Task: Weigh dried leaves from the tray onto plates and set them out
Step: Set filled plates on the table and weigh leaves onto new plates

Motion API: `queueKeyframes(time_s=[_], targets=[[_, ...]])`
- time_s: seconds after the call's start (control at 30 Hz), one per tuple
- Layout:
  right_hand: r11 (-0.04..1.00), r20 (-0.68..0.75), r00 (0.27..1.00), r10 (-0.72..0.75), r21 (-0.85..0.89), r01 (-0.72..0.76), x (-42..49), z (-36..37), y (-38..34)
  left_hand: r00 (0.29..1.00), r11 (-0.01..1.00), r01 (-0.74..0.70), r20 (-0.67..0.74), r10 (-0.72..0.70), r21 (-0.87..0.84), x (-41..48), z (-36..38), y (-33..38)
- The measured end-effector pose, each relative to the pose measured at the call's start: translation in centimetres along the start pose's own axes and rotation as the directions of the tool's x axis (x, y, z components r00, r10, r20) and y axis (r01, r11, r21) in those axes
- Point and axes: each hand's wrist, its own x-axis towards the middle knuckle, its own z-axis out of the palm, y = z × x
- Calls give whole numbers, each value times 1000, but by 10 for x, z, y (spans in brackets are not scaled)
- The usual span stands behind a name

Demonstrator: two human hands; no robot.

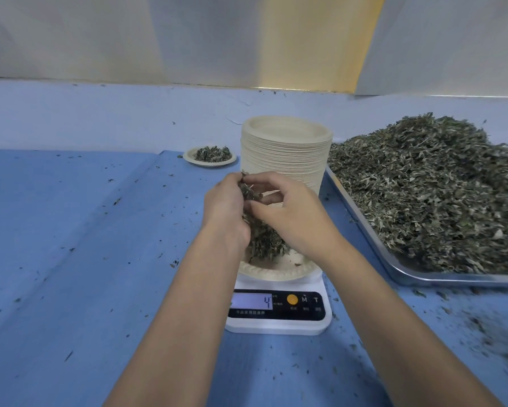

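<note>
Weighing step: left hand (226, 212) and right hand (288, 221), each grip curled round dried leaves (261, 239) over the plate (276, 271) on the scale (276, 324). Next probably needs slow sprinkling, eyes on the display (252, 301).

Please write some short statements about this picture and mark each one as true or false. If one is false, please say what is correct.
1. The left hand and the right hand hold a clump of dried leaves above the plate on the scale. True.
2. The display of the scale shows 0. False: it shows 4.
3. The stack of plates stands behind the scale. True.
4. The metal tray heaped with leaves lies to the left of the scale. False: it lies to the right.
5. No filled plate has been set out yet. False: one filled plate stands to the left of the stack.
</note>
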Motion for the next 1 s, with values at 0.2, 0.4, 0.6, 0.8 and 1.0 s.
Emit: queueKeyframes(time_s=[0.2,0.4,0.6,0.8,1.0], targets=[[1000,-167,986,24,-14,-27,1,9,6,996,991,-78,38,75,108,-6,8,-9],[999,-191,980,48,0,-49,4,-3,6,992,992,-114,57,110,63,-6,10,-11],[989,-218,969,118,111,-96,9,-17,8,994,990,-111,5,112,-83,1,2,-2],[989,-248,959,138,83,-121,9,-20,12,997,991,-78,0,78,-112,6,-2,1],[991,-240,964,112,-44,-126,8,-17,15,998,993,-70,-10,70,-99,7,-2,2]])
